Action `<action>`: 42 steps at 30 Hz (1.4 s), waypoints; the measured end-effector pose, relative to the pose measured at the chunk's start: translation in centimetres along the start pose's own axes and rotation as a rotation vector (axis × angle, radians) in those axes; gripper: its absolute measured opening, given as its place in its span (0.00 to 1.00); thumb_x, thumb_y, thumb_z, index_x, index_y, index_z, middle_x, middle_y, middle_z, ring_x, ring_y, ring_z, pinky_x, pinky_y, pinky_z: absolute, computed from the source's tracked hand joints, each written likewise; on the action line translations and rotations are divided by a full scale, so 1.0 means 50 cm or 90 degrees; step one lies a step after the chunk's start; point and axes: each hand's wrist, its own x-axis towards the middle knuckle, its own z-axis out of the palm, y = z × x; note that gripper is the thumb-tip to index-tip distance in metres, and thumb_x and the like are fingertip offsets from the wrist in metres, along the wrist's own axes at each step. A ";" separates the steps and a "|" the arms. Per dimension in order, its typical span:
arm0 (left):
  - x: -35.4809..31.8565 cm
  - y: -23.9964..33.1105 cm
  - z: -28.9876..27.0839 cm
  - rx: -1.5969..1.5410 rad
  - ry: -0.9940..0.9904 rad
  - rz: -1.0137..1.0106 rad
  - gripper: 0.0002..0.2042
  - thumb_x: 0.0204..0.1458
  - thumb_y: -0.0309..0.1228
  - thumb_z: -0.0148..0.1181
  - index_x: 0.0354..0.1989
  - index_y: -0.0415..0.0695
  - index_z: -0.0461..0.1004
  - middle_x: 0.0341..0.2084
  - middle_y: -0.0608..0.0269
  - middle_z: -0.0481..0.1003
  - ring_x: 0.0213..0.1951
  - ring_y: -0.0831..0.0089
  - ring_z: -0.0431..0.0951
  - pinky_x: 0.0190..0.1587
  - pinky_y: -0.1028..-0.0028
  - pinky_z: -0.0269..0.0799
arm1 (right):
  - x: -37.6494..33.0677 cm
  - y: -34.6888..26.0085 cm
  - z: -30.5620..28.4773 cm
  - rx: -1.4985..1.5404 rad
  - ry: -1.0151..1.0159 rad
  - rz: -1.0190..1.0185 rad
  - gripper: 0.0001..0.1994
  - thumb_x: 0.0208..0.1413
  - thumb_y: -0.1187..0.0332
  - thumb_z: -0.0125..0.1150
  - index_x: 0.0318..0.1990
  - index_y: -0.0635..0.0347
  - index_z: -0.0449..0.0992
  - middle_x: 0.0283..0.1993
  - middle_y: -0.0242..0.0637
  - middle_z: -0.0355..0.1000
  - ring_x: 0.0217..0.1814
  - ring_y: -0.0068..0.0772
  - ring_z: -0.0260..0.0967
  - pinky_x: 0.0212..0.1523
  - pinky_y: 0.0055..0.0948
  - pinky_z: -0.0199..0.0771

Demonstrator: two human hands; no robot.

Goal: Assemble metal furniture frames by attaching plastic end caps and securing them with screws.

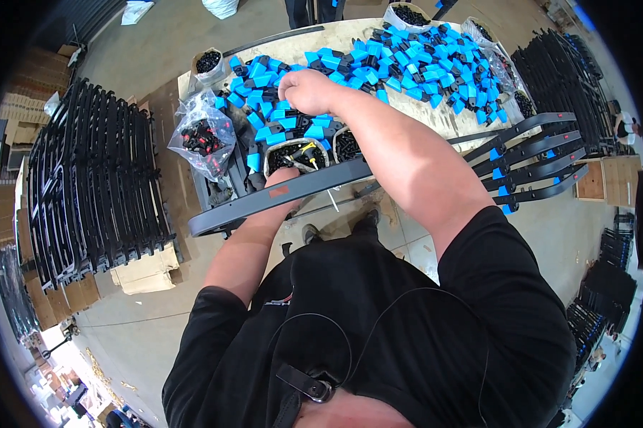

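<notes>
My right hand [309, 91] reaches over the pile of blue-and-black plastic pieces [414, 64], its fingers curled down among them. What those fingers hold, if anything, is hidden. A long black curved bar [314, 181] lies across in front of me, at the table's near edge. Behind it my left hand [284, 175] shows only in part, next to an open container of small black parts [280, 158]; its fingers are out of sight. On that container rests a yellow-and-black hand tool [307, 154]. Another container of black parts [347, 145] stands just right of it.
A clear plastic bag with red and black parts [204, 139] sits at the table's left end. More tubs of black parts [207, 63] stand along the edges. Racks of black frames [97, 182] rise at left. Several black bars with blue pieces [535, 160] jut out at right.
</notes>
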 end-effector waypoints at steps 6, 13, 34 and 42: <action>0.037 -0.015 -0.019 0.058 -0.135 0.017 0.12 0.54 0.34 0.57 0.41 0.42 0.81 0.42 0.43 0.80 0.48 0.46 0.79 0.52 0.56 0.77 | 0.003 0.003 0.001 0.011 -0.005 0.030 0.13 0.57 0.67 0.55 0.44 0.56 0.84 0.47 0.44 0.81 0.51 0.44 0.78 0.53 0.39 0.76; 0.023 -0.030 -0.007 -0.057 -0.024 0.002 0.13 0.49 0.35 0.59 0.34 0.38 0.84 0.35 0.40 0.81 0.42 0.46 0.82 0.46 0.55 0.78 | -0.003 0.005 0.000 0.020 0.004 0.003 0.12 0.56 0.71 0.52 0.42 0.62 0.80 0.34 0.38 0.79 0.38 0.33 0.75 0.43 0.35 0.75; 0.004 -0.066 -0.027 -0.350 0.123 -0.111 0.14 0.46 0.32 0.63 0.39 0.39 0.84 0.31 0.48 0.83 0.35 0.59 0.85 0.43 0.65 0.79 | -0.004 -0.001 0.003 -0.015 -0.055 0.033 0.11 0.58 0.69 0.54 0.43 0.61 0.81 0.36 0.39 0.80 0.40 0.33 0.76 0.44 0.35 0.76; 0.028 0.036 -0.107 -0.722 0.627 0.117 0.05 0.56 0.20 0.63 0.40 0.37 0.76 0.32 0.65 0.77 0.32 0.81 0.76 0.34 0.78 0.73 | -0.006 -0.013 0.009 0.273 -0.168 0.317 0.18 0.68 0.52 0.52 0.37 0.59 0.76 0.28 0.30 0.66 0.26 0.26 0.58 0.28 0.34 0.61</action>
